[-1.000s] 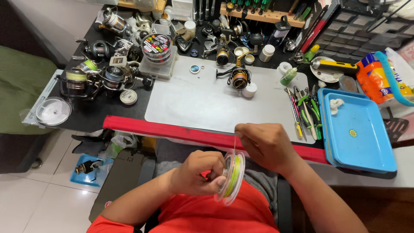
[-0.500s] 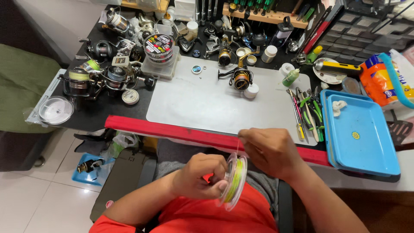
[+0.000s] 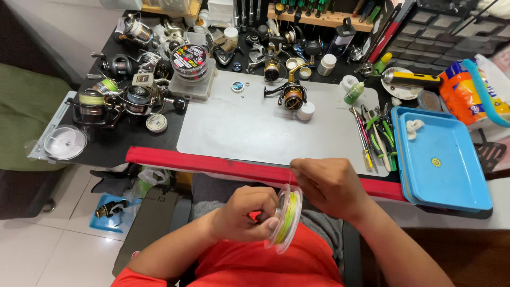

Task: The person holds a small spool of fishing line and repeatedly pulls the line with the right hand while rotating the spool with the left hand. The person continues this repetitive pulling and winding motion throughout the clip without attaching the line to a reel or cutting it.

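Note:
A clear plastic spool (image 3: 286, 219) wound with yellow-green line is held on edge over my lap, just below the table's red front edge (image 3: 212, 163). My left hand (image 3: 244, 213) grips the spool from its left side. My right hand (image 3: 330, 187) is closed beside the spool's upper right, pinching a thin strand of line that runs up from it. A black and gold fishing reel (image 3: 289, 95) stands on the grey work mat (image 3: 239, 127) ahead of both hands.
Several fishing reels (image 3: 114, 95) and line spools crowd the table's left and back. Hand tools (image 3: 374, 139) lie right of the mat, beside a blue tray (image 3: 443, 159). An orange packet (image 3: 467, 90) sits far right. A small blue tray (image 3: 109, 212) lies on the floor.
Both hands and the spool stay in nearly the same place over my lap. The view has shifted slightly.

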